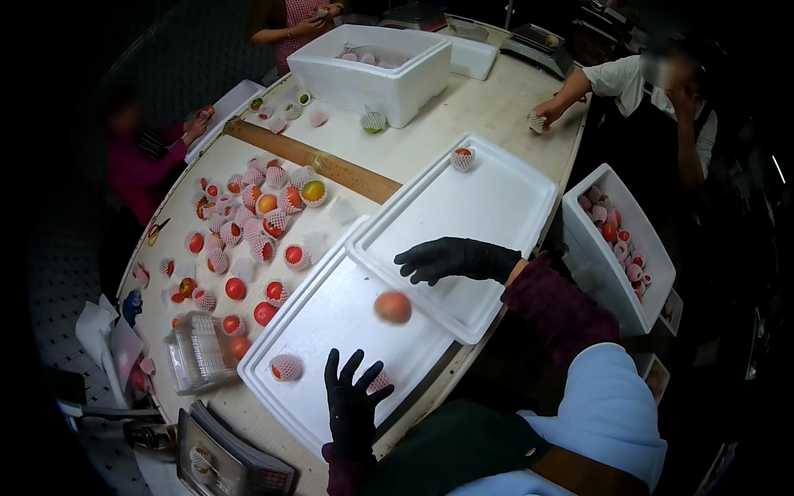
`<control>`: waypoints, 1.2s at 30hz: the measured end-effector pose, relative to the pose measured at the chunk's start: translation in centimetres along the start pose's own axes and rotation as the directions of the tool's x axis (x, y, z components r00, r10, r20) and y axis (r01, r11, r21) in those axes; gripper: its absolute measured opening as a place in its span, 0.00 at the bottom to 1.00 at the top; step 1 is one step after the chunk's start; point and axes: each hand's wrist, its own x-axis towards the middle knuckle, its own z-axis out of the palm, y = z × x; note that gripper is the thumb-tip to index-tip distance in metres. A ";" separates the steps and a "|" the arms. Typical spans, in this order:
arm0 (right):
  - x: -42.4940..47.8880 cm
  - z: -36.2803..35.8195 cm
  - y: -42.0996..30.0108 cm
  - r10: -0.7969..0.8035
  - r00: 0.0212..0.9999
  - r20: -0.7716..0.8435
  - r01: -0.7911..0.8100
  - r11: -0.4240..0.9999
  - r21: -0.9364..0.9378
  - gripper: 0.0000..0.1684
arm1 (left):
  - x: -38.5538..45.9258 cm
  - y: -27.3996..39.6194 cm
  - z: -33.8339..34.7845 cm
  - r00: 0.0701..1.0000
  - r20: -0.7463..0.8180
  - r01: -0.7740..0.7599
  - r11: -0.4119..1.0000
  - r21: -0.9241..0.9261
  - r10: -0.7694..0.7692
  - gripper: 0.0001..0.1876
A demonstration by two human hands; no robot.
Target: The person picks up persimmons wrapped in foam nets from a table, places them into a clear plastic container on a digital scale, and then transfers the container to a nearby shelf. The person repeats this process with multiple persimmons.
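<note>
My left hand (353, 397), in a black glove, is spread over the lower white foam lid (335, 322), beside a tomato in pink foam netting (379, 380) that it partly hides. My right hand (456, 260), gloved too, hovers palm down over the overlapping upper foam lid (490, 204) with its fingers apart. Between the hands is a bare tomato (392, 307), slightly blurred; whether it rests on the lid I cannot tell. Another netted tomato (286, 367) sits at the lower lid's left, and one (462, 159) lies at the upper lid's far corner.
Many netted and bare tomatoes (248, 217) cover the table's left part, near a clear plastic container (201, 353) and scissors (155, 232). A scale (236, 452) stands near left. Foam boxes stand at the back (372, 74) and right (620, 260). Several people are around the table.
</note>
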 end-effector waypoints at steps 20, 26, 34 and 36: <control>8.2 -2.7 2.2 -0.067 0.996 -0.065 0.089 0.458 0.884 0.31 | -7.0 -1.3 -6.5 0.786 -0.617 -0.009 0.997 -0.071 -0.036 0.24; 7.3 17.3 -4.2 0.041 0.948 0.317 -0.121 0.964 0.236 0.18 | -9.2 0.3 -8.5 0.820 -0.572 0.109 0.977 0.180 0.014 0.19; 3.5 32.4 0.0 -0.344 0.832 0.436 0.510 0.783 -0.355 0.25 | -14.9 1.4 -13.0 0.855 -0.513 0.128 0.931 0.342 0.072 0.14; 2.9 34.0 0.1 -0.379 0.831 0.407 0.539 0.728 -0.423 0.29 | -16.3 1.6 -14.8 0.858 -0.511 0.155 0.922 0.355 0.052 0.16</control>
